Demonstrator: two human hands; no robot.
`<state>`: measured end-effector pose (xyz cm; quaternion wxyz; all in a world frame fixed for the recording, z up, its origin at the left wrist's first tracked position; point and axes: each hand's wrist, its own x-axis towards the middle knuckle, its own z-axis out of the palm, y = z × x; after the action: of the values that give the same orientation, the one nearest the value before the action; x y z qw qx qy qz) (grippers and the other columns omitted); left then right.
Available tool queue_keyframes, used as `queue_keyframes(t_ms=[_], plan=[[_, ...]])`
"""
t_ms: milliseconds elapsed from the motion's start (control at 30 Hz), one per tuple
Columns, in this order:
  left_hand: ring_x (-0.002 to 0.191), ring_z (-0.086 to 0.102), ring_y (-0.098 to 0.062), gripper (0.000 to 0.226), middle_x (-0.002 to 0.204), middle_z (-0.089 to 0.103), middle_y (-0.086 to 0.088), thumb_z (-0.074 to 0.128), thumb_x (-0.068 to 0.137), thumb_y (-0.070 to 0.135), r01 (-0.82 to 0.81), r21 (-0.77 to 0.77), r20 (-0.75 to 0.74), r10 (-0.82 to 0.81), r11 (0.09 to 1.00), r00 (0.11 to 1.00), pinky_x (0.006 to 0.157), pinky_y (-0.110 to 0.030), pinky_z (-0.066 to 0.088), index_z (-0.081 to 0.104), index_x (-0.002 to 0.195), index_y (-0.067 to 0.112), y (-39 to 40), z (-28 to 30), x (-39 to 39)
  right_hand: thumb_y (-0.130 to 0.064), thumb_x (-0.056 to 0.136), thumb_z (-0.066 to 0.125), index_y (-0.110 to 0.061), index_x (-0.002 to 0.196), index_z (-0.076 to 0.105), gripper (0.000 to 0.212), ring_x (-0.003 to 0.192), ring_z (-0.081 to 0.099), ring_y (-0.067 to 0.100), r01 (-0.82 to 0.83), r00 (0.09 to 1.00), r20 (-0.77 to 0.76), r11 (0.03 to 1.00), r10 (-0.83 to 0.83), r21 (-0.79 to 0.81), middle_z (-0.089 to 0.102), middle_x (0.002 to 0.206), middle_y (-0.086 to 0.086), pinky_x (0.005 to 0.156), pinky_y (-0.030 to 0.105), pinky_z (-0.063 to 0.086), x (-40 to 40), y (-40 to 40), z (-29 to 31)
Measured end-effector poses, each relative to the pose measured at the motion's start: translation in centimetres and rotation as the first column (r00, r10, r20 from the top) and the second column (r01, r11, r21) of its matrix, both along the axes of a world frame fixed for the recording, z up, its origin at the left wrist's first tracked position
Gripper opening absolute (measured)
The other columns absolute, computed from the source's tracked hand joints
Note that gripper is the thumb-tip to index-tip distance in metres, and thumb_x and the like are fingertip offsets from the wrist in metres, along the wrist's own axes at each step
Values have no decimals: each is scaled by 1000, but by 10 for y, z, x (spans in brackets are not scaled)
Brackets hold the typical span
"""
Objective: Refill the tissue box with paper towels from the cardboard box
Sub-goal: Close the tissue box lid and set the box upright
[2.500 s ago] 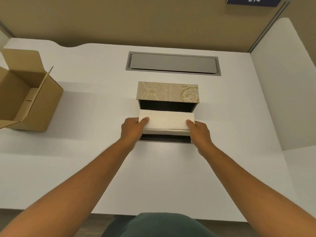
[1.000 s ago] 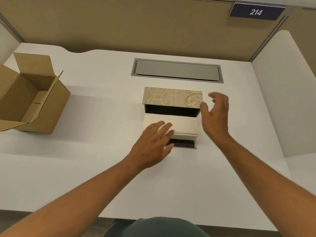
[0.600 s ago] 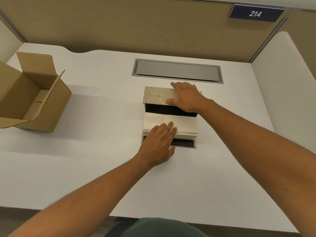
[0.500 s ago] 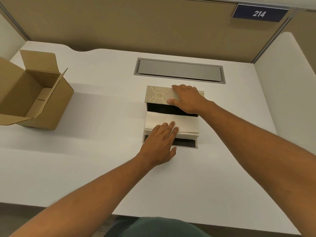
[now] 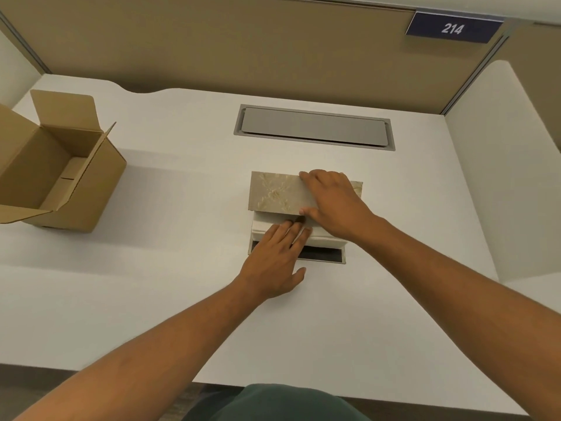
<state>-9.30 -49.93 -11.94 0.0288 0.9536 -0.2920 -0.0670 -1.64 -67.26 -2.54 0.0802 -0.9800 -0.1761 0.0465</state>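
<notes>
The tissue box sits mid-desk, and its gold patterned lid [image 5: 276, 192] is tilted down over a white stack of paper towels [image 5: 261, 230] lying inside. My right hand [image 5: 334, 205] grips the lid, fingers on top and thumb at its near edge. With fingers spread, my left hand [image 5: 273, 262] lies flat on the front of the stack. A dark strip of the box's inside [image 5: 321, 255] shows in front of the towels. The open cardboard box [image 5: 79, 208] stands at the far left; the part of its inside that shows holds nothing.
A grey cable hatch [image 5: 314, 127] is set into the white desk [image 5: 182, 284] behind the tissue box. A tan partition runs along the back with a "214" sign [image 5: 452, 28]. A white side panel [image 5: 501, 177] closes off the right.
Both hands let go of the towel stack in the box. My left hand then lay flat on it. My right hand took the upright lid and has swung it down toward me.
</notes>
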Motion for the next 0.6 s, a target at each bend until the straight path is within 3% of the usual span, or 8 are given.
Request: queue_keyframes(t_ms=[267, 467, 600], plan=[[156, 34, -30, 82, 170, 40, -9, 42, 103, 57, 12, -64, 86, -6, 998, 996, 133, -48, 23, 24, 169, 14, 2, -2, -3, -31, 102, 63, -20, 161, 32, 68, 147, 37, 31, -4, 999, 52, 1000, 5, -10, 41, 161, 9, 127, 50, 25, -23, 0, -10], [155, 37, -29, 78, 170, 40, -7, 42, 103, 54, -7, -120, 106, 19, 993, 994, 132, -48, 24, 25, 169, 15, 0, -3, -9, -24, 101, 64, -18, 161, 31, 69, 150, 34, 32, -33, 995, 93, 999, 34, -20, 37, 165, 11, 126, 48, 23, -32, -5, -15], [164, 26, -27, 74, 178, 27, -12, 45, 108, 44, 20, -195, 148, 10, 981, 989, 135, -50, 17, 23, 171, 10, 10, -6, -22, -22, 103, 61, -18, 163, 27, 69, 150, 34, 30, -58, 993, 105, 998, 60, -25, 36, 165, 9, 127, 48, 23, -24, -9, -12]])
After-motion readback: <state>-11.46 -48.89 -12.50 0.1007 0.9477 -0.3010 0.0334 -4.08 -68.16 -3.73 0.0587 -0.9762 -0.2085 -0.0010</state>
